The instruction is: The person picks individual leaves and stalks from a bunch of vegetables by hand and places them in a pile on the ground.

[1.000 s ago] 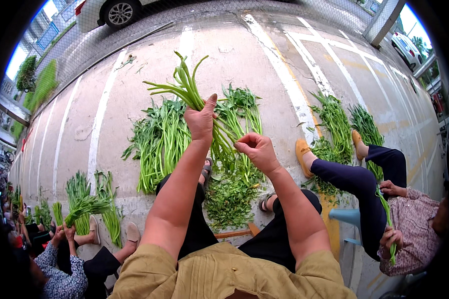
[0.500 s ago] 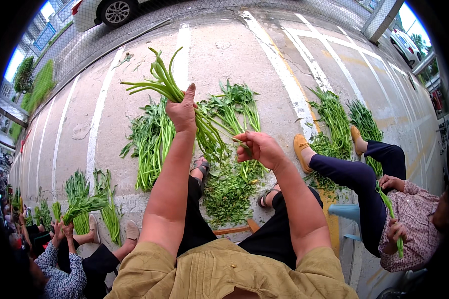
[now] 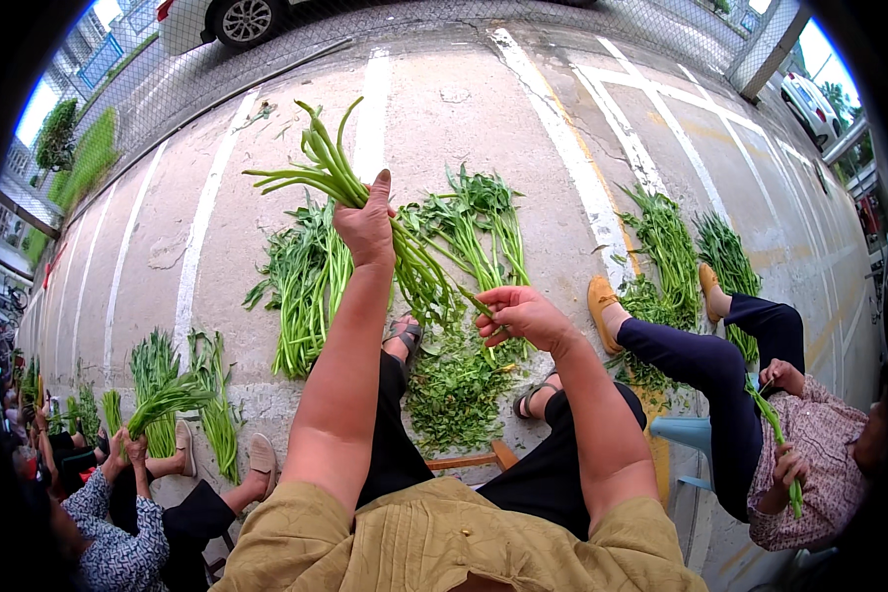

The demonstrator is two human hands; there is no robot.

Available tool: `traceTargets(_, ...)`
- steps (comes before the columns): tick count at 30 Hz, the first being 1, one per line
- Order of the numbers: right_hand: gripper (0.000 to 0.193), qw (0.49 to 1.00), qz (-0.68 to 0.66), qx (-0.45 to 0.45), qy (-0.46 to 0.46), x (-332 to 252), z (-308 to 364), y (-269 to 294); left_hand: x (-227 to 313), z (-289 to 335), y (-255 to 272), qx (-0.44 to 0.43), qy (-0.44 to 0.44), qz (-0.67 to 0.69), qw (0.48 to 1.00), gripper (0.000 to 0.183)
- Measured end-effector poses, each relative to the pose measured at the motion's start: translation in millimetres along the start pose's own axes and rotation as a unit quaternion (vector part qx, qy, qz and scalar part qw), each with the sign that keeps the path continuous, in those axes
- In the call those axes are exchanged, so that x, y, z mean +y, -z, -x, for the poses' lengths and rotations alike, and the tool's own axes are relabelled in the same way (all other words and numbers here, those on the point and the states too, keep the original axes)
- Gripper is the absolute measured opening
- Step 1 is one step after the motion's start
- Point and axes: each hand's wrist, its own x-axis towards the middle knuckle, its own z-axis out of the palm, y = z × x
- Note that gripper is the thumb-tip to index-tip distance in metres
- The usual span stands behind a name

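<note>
My left hand is closed round the middle of a bunch of leafy green stems, like water spinach, raised above the ground. Bare cut stalks stick out beyond the fist. The thinner, leafier ends hang down toward my right hand, whose thumb and fingers pinch the tip of one stem. Below lies a heap of torn leaves between my feet. Past it, a pile of long greens rests on the left and another leafy pile on the right.
On the right a seated person holds a green stalk, near a blue stool and more greens. Another person on the left grips a bunch beside upright-looking greens. A wooden stool edge shows between my legs. Beyond a mesh fence stands a car.
My right hand has come a little nearer to me and now pinches a stem tip hanging from the bunch. The left hand keeps its hold, almost still.
</note>
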Motion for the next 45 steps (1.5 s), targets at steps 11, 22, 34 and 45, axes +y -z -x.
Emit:
traceTargets(11,0.030,0.994,0.045,0.099,-0.011,10.2,-11.9,2.5,-1.9,-7.6,6.5,0.013,0.012,0.018,1.000,0.028)
traceTargets(22,0.029,0.975,0.079,0.207,0.003,29.1,-24.3,9.9,5.9,-11.9,8.1,0.059,0.099,0.059,0.992,0.037)
traceTargets(34,0.015,0.852,0.392,0.217,0.272,11.5,-1.8,9.9,2.7,-4.7,5.4,0.041,0.139,0.076,0.987,0.030)
traceTargets(45,0.018,0.855,0.339,0.186,0.345,-11.0,0.8,-24.5,-7.8,16.4,-12.6,-0.042,0.273,0.125,0.953,0.043)
